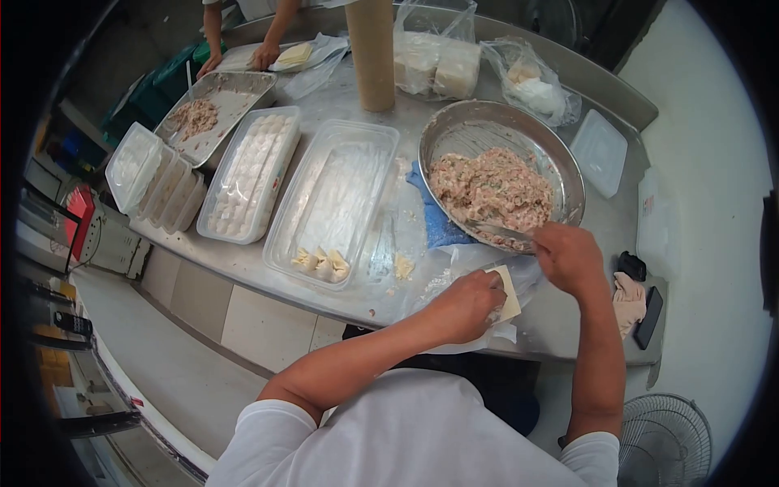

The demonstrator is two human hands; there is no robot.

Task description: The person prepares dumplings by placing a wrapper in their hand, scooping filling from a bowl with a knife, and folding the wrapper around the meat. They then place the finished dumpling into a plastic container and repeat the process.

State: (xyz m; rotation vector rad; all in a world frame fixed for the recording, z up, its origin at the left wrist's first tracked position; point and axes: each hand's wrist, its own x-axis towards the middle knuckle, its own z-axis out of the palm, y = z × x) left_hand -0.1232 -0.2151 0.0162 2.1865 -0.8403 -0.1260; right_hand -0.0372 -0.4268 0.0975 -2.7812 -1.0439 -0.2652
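My left hand (pixel 464 302) holds a pale square dumpling wrapper (pixel 509 292) over a plastic bag at the table's near edge. My right hand (pixel 568 256) grips a flat metal spreader (pixel 499 231) whose tip rests in the minced meat filling (pixel 491 188) inside a large steel bowl (pixel 568 162). A clear plastic tray (pixel 334 199) to the left holds three folded dumplings (pixel 322 262) at its near end. One loose wrapper scrap (pixel 403 265) lies on the table beside it.
A second tray (pixel 250 174) is full of white dumplings. Stacked tubs (pixel 154 178), a steel pan of filling (pixel 213 114), a cardboard tube (pixel 372 53) and bagged wrappers (pixel 434 61) stand farther back. Another person's hands (pixel 264 55) work at the far end. A fan (pixel 665 438) stands at lower right.
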